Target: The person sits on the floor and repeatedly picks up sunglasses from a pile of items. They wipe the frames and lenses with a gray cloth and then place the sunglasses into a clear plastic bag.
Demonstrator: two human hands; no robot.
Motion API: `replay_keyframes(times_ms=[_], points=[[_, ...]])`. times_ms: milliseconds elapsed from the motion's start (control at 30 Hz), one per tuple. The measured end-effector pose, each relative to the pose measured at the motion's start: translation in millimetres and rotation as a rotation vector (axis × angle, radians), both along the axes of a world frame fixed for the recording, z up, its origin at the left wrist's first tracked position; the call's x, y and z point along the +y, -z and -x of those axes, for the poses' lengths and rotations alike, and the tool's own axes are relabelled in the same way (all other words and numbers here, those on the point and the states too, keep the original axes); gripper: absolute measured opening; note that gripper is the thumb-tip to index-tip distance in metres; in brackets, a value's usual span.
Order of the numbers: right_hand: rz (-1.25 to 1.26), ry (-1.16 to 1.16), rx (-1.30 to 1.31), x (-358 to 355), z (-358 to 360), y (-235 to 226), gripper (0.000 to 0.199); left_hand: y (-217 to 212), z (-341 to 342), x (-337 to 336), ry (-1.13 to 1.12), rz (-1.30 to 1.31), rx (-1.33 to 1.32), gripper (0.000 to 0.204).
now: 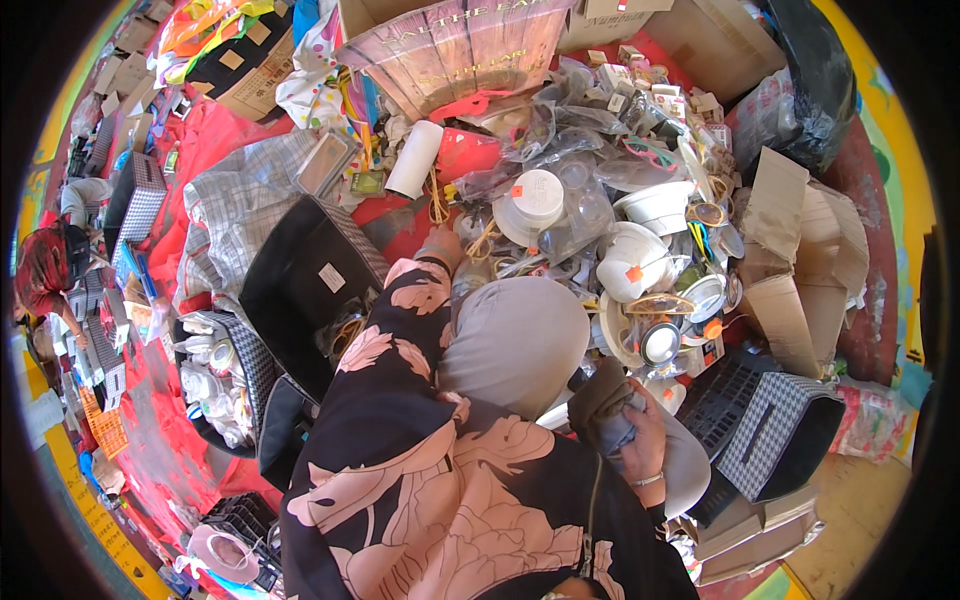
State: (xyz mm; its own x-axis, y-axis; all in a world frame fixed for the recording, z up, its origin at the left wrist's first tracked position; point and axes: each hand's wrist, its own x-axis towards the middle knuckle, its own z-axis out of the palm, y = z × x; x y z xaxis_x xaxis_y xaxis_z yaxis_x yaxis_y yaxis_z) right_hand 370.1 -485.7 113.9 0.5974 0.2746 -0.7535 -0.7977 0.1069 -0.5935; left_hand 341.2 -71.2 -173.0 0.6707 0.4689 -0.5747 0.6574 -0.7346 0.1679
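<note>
My left hand reaches forward out of a black floral sleeve into a heap of dishes wrapped in clear plastic. It lies against yellow bands beside a stack of white lidded bowls, and its fingers are hidden. My right hand, with a bracelet at the wrist, sits low by my grey-clad knee. That hand is closed on a bundle of dark grey-brown cloth.
White bowls and metal-rimmed dishes lie ahead on the right. A white paper roll lies further back. Black checkered boxes flank me. Flattened cardboard is on the right. Another person crouches far left.
</note>
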Motion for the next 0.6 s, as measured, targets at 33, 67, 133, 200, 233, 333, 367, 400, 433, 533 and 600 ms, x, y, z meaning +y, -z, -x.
replay_keyframes(times_ms=[33, 67, 133, 200, 233, 333, 367, 400, 433, 533, 600], points=[[-0.012, 0.012, 0.008, -1.7, 2.9, 2.7, 0.049, -9.1, 5.7, -4.6, -0.069, 0.006, -0.084, 0.039], [-0.012, 0.004, -0.005, 1.0, 4.2, -1.6, 0.049, -18.7, 13.0, -7.0, -0.159, 0.015, -0.184, 0.036], [0.001, -0.009, -0.028, 7.4, 4.0, -15.3, 0.049, -26.3, 18.4, -3.3, -0.324, 0.133, -0.279, 0.030], [-0.017, -0.027, -0.077, 3.7, 6.2, -15.3, 0.049, -28.3, 33.7, -0.3, -0.763, 0.647, -0.667, 0.026], [-0.034, -0.026, -0.103, 0.9, 8.3, -15.9, 0.050, -35.3, 39.1, 2.3, -0.962, 0.909, -0.859, 0.024], [-0.122, 0.027, -0.187, 1.1, 10.9, -25.3, 0.050, -104.5, 52.9, 8.6, -1.025, 1.161, -1.213, 0.024], [-0.189, 0.116, -0.201, -0.4, 14.6, -24.1, 0.051, -149.0, 56.6, 5.6, -1.036, 1.208, -1.281, 0.025], [-0.254, 0.179, -0.221, 1.6, 12.7, -26.8, 0.051, -170.3, 66.6, 7.4, -1.129, 1.359, -1.253, 0.028], [-0.314, 0.257, -0.240, 0.2, 16.7, -28.5, 0.052, -186.4, 77.9, 11.2, -1.212, 1.519, -1.197, 0.030], [-0.383, 0.367, -0.287, -22.1, 14.1, -31.0, 0.040, -246.9, 105.6, -2.3, -1.198, 1.881, -1.268, 0.046], [-0.496, 0.428, -0.332, -43.3, 7.4, -24.9, 0.036, -267.7, 117.4, -8.5, -1.142, 2.182, -1.310, 0.063]])
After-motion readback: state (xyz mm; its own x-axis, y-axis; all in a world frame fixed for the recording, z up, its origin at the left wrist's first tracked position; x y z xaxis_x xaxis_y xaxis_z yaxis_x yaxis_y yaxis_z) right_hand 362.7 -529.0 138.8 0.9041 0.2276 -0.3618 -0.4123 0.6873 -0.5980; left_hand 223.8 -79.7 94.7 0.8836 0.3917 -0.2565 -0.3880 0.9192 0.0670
